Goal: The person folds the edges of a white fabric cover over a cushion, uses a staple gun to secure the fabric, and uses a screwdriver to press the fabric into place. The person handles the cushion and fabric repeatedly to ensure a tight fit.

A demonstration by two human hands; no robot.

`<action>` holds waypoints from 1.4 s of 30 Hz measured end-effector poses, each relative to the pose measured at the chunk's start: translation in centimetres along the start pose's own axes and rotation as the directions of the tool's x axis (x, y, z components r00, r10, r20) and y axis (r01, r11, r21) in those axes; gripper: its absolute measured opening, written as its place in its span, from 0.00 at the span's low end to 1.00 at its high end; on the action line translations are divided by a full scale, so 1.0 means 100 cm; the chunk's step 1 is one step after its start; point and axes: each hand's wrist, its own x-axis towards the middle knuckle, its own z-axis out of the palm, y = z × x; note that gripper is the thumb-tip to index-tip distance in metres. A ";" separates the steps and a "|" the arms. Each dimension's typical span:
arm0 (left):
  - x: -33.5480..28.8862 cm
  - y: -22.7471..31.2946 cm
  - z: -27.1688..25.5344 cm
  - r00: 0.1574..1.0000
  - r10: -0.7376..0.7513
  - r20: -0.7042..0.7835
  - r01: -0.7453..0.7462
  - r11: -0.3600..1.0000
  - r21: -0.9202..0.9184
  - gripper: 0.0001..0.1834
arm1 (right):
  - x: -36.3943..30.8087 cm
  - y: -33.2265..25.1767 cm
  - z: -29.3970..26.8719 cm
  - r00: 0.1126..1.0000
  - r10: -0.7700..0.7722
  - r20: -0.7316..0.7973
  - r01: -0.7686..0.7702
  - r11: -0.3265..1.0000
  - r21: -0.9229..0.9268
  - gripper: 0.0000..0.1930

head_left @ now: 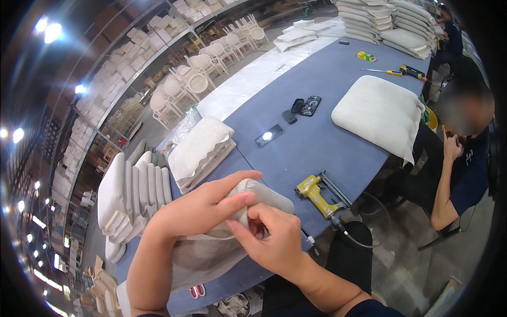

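Observation:
A beige fabric-covered seat cushion (272, 196) is held up on its edge at the near side of the blue table (296, 158). My left hand (203, 206) lies over its upper corner, gripping it with the thumb pressed on the fabric. Close beside that thumb, my right hand (272, 235) is closed, its thumb and forefinger pinching the fabric near the corner. Folded fingers hide the exact spot they pinch. To the right of my hands lies a yellow pneumatic staple gun (317, 195) with an air hose attached.
Stacked cushions (200, 150) stand at the left, with more piled (134, 187) beside them. A phone (269, 136) and small dark items lie mid-table. Red-handled scissors (197, 291) rest at the near edge. A co-worker (459, 153) sits at the right by a white cushion (375, 113).

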 end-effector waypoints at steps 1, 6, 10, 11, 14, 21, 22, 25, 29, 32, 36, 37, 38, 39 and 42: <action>0.003 -0.001 0.001 1.000 0.010 -0.004 -0.010 1.000 0.027 0.30 | 0.000 0.002 -0.001 1.000 0.008 -0.008 -0.008 1.000 0.017 0.15; 0.019 0.002 0.003 0.997 -0.077 0.020 0.075 0.994 0.083 0.31 | -0.005 0.015 -0.010 0.998 0.067 -0.005 -0.066 0.993 0.102 0.08; 0.016 -0.006 0.004 1.000 0.024 0.001 -0.024 0.990 0.136 0.30 | -0.003 0.027 -0.024 0.995 -0.093 -0.024 0.095 0.991 0.091 0.05; 0.014 0.003 0.003 0.999 -0.035 0.007 0.034 0.988 0.148 0.31 | 0.002 0.029 -0.026 0.986 -0.140 -0.091 0.147 0.987 0.067 0.05; 0.008 0.011 0.005 0.995 -0.094 -0.034 0.098 0.986 0.136 0.30 | 0.020 0.035 -0.032 0.959 -0.240 -0.153 0.240 0.971 -0.014 0.12; -0.008 0.014 0.027 0.902 0.211 -0.377 -0.100 0.951 0.292 0.19 | 0.023 0.036 -0.030 0.993 -0.121 0.013 0.116 0.975 0.191 0.20; -0.010 0.018 0.028 0.904 0.171 -0.392 -0.083 0.969 0.232 0.18 | 0.022 0.036 -0.032 0.991 -0.131 0.032 0.124 0.978 0.167 0.20; -0.015 0.022 0.033 0.886 0.108 -0.451 -0.059 0.991 0.121 0.15 | 0.018 0.034 -0.026 0.993 -0.091 -0.078 0.108 0.960 0.258 0.18; -0.016 0.020 0.041 0.822 0.218 -0.527 -0.109 0.967 0.229 0.09 | 0.015 0.036 -0.029 0.991 -0.131 -0.041 0.137 0.965 0.225 0.15; -0.017 0.021 0.043 0.801 0.269 -0.535 -0.114 0.946 0.305 0.06 | 0.016 0.036 -0.032 0.984 -0.174 -0.020 0.175 0.965 0.197 0.14; -0.017 0.017 0.038 0.803 0.261 -0.535 -0.138 0.956 0.260 0.05 | 0.021 0.031 -0.035 0.980 -0.197 0.032 0.185 0.955 0.231 0.13; -0.017 0.018 0.035 0.817 0.254 -0.518 -0.130 0.956 0.264 0.06 | 0.022 0.031 -0.035 0.978 -0.205 0.045 0.188 0.951 0.245 0.13; -0.018 0.020 0.032 0.830 0.247 -0.501 -0.121 0.955 0.269 0.06 | 0.023 0.031 -0.034 0.978 -0.199 0.060 0.177 0.951 0.255 0.14; -0.020 0.021 0.030 0.843 0.236 -0.484 -0.110 0.956 0.273 0.07 | 0.024 0.031 -0.033 0.979 -0.190 0.075 0.164 0.950 0.267 0.14; -0.021 0.021 0.029 0.847 0.248 -0.471 -0.087 0.938 0.337 0.11 | 0.020 0.032 -0.030 0.987 -0.105 0.119 0.061 0.942 0.330 0.15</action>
